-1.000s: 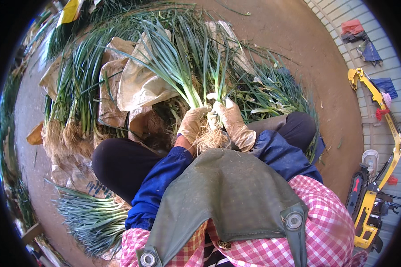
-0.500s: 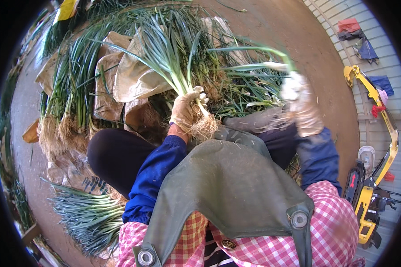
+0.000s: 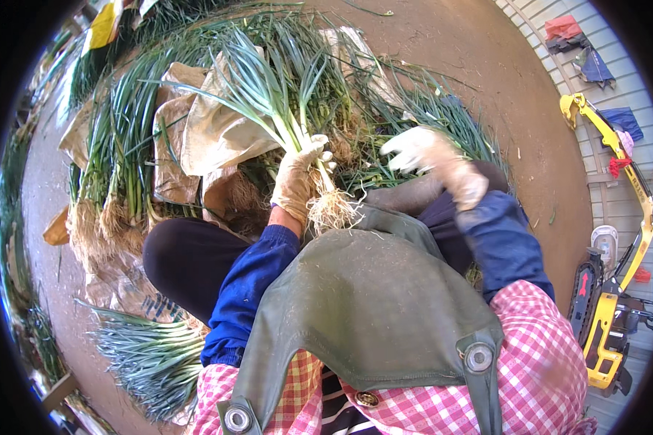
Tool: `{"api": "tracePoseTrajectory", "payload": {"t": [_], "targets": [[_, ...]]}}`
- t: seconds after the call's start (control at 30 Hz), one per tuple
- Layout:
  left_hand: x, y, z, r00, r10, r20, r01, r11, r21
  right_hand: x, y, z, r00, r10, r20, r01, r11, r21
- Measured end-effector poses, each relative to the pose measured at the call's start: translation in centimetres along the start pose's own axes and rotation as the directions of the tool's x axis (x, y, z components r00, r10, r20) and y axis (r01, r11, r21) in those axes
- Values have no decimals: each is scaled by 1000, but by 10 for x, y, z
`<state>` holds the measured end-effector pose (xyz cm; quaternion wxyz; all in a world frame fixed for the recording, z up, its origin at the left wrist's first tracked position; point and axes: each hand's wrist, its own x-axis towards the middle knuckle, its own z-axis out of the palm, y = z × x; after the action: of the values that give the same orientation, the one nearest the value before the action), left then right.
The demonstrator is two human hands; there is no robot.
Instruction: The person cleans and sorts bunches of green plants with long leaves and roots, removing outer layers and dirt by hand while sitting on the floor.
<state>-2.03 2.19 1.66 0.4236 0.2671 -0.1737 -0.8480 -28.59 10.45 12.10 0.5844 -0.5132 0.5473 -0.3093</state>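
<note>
My left hand (image 3: 295,183), in a soiled pale glove, is closed round a small bunch of spring onions (image 3: 286,129). Their green leaves point up and away, and a tuft of stringy roots hangs below the fist. To its right, my gloved right hand (image 3: 440,163) is blurred by motion, with its fingers apart and nothing visible in them. It is over loose spring onions (image 3: 450,119) lying beyond my bent leg. A larger heap of spring onions (image 3: 326,80) spreads behind the bunch in my left hand.
Rooted spring onion bundles (image 3: 120,159) lean at the left beside tan sacks (image 3: 214,134). A neat bundle (image 3: 152,355) lies at lower left. A dark green apron (image 3: 370,297) covers my lap. At the right, a yellow excavator (image 3: 635,196) stands by a pale ribbed wall (image 3: 559,43).
My right hand has moved left and inward. The spring onion it held is out of its fingers, which are now spread. My left hand keeps its bunch in nearly the same place.
</note>
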Motion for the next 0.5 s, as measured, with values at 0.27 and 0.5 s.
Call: {"api": "tracePoseTrajectory", "payload": {"t": [0.27,0.5], "targets": [[-12,11,18,991,-41,125,50,996,-69,59,18,137,994,90,64,-23,736,-676],[-48,63,63,981,150,125,-128,977,-173,66,-46,130,988,0,156,86,834,-545]]}}
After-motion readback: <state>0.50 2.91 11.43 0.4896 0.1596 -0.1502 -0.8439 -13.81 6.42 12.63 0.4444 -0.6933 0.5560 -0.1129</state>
